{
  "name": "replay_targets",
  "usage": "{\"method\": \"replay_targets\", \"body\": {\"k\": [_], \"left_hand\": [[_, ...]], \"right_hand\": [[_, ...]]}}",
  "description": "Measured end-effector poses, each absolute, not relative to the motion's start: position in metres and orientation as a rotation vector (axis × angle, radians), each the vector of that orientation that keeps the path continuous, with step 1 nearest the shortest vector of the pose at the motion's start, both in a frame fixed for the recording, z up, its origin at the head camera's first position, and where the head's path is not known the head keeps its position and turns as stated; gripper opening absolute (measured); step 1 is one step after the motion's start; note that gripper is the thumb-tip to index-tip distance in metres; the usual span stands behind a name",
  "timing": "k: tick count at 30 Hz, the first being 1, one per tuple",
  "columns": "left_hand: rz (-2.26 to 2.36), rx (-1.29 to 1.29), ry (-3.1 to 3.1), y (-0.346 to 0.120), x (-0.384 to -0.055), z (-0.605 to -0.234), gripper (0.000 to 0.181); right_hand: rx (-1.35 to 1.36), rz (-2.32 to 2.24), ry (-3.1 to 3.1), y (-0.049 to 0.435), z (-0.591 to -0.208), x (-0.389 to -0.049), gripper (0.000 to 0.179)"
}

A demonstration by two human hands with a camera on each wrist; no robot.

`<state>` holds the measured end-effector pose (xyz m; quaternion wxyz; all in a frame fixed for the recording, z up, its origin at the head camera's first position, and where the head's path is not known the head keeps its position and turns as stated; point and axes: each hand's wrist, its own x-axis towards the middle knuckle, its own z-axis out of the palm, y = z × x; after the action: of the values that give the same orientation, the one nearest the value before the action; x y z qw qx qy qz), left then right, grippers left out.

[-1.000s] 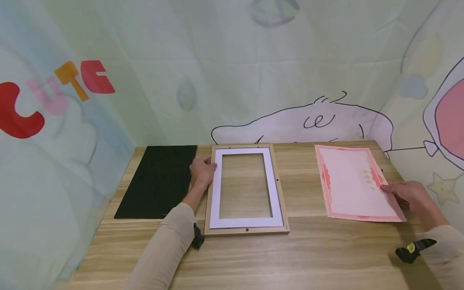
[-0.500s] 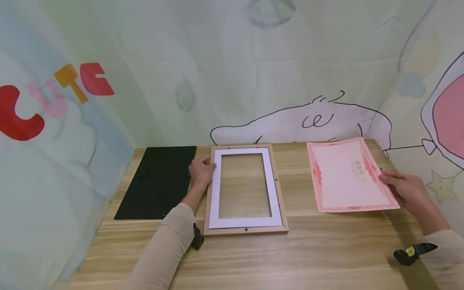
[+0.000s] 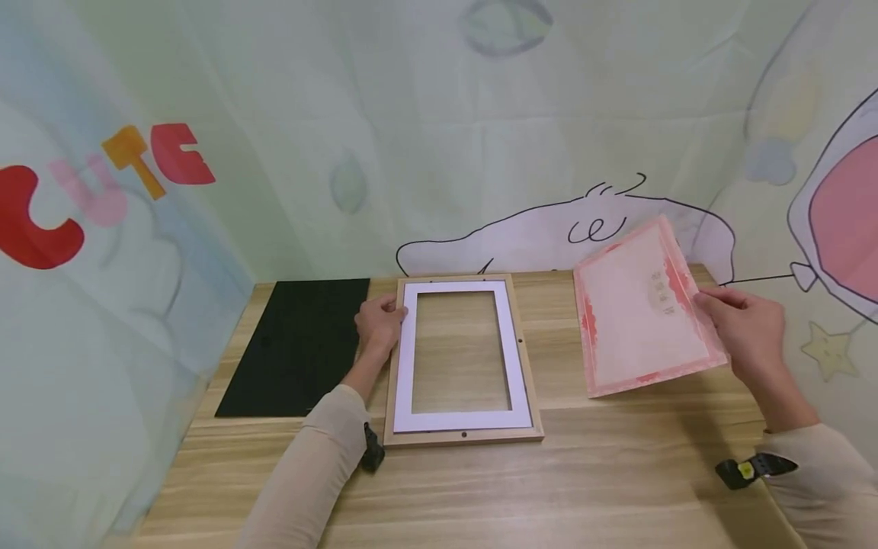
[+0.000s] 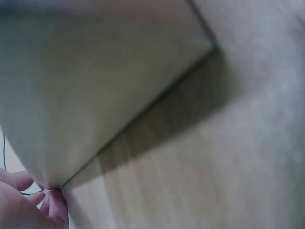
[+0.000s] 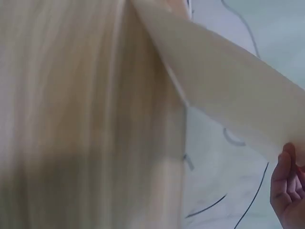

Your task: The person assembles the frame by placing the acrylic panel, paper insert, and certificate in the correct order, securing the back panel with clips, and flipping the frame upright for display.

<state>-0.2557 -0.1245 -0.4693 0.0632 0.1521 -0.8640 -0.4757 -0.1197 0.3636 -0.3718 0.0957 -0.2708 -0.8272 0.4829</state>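
In the head view a wooden picture frame with a white mat inside lies on the table. My left hand grips its left edge, thumb over the top; in the left wrist view the fingers meet that edge. To the right, my right hand pinches the right edge of a pink-bordered certificate sheet with printed characters. The sheet is lifted and tilted, its left side lower and its right side raised. From the right wrist view its plain back shows, with the fingertips at its edge.
A black backing board lies flat to the left of the frame. The wooden table ends at a cartoon-printed cloth behind and at the sides. Small dark cameras sit on both wrists.
My right hand has raised the certificate sheet off the table and moved it left and up, tilting it. The left hand and the picture frame stay in place.
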Motion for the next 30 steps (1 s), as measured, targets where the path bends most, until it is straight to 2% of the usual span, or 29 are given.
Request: {"method": "replay_targets", "body": {"k": [2,7,10,16,23,30], "left_hand": [[-1.386,0.407,-2.593,-0.122,-0.256,-0.466,0.010],[-1.306,0.238,-2.515,-0.101,-0.251,-0.441,0.014],[-1.417,0.142,-2.480,-0.077,-0.245,-0.415,0.029],[-1.803,0.022,-2.376,-0.021,-0.231,-0.370,0.018],[-2.039,0.099,-2.304,0.026,-0.223,-0.351,0.020],[-2.300,0.280,-2.209,0.043,-0.221,-0.350,0.023]], "right_hand": [[-0.781,1.409,-2.427,0.352,-0.364,-0.120,0.055],[-0.665,1.242,-2.418,0.320,-0.350,-0.122,0.045],[-0.522,1.107,-2.411,0.297,-0.343,-0.126,0.036],[-0.244,0.812,-2.357,0.245,-0.340,-0.138,0.023],[-0.039,0.734,-2.275,0.193,-0.356,-0.148,0.014],[0.080,0.663,-2.271,0.161,-0.370,-0.144,0.013]]}}
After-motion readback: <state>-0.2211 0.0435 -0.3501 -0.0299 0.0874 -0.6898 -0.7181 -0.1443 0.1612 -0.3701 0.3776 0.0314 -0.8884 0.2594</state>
